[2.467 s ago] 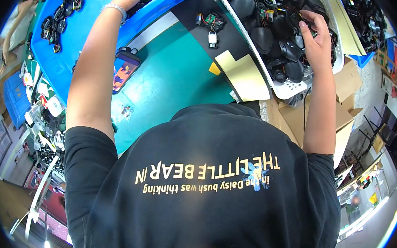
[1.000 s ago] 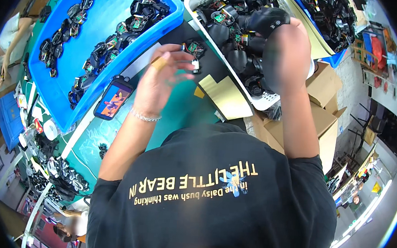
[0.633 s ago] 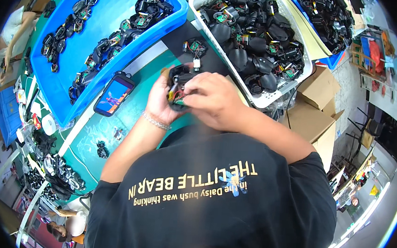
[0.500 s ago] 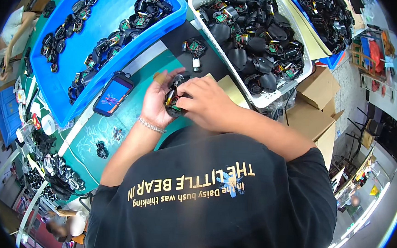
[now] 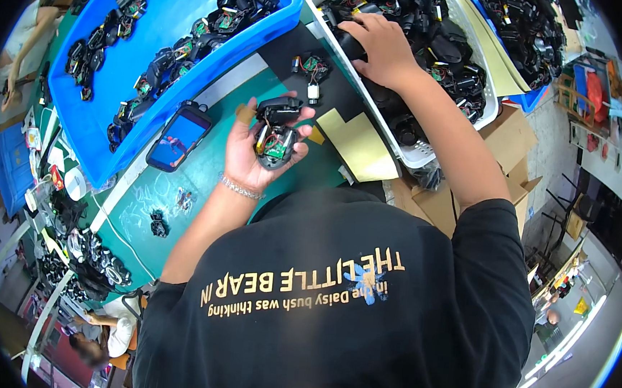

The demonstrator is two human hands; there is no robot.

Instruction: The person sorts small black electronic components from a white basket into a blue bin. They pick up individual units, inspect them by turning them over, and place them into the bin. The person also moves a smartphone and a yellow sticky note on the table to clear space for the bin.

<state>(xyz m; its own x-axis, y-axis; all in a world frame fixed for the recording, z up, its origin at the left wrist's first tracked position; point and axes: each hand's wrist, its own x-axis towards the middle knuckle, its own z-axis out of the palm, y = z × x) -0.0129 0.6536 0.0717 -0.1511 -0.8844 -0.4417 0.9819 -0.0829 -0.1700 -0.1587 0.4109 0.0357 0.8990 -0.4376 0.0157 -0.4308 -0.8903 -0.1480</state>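
My left hand (image 5: 249,150) holds an opened black device with a rounded casing (image 5: 277,148), fingers curled round it from below. Inside the casing show a green circuit board and a yellow part, and a black section stands at its far end. My right hand (image 5: 386,51) is over the left side of a white plastic basket (image 5: 418,157) filled with similar black units. Its thumb and fingers are spread, and a dark casing lies between or beneath them. Just beyond my left hand, a loose circuit assembly with a white cylinder (image 5: 313,93) rests on a black mat.
A large blue bin (image 5: 141,45) with rows of black units stands at the left. Beside it lies a phone (image 5: 179,138). Yellow paper (image 5: 358,143) sits below the basket, a small black part (image 5: 158,224) on the green table. Cardboard boxes (image 5: 512,147) stand at the right.
My right hand has left the device and moved up and right to the white basket. The left hand keeps the device, now turned so its inside shows more.
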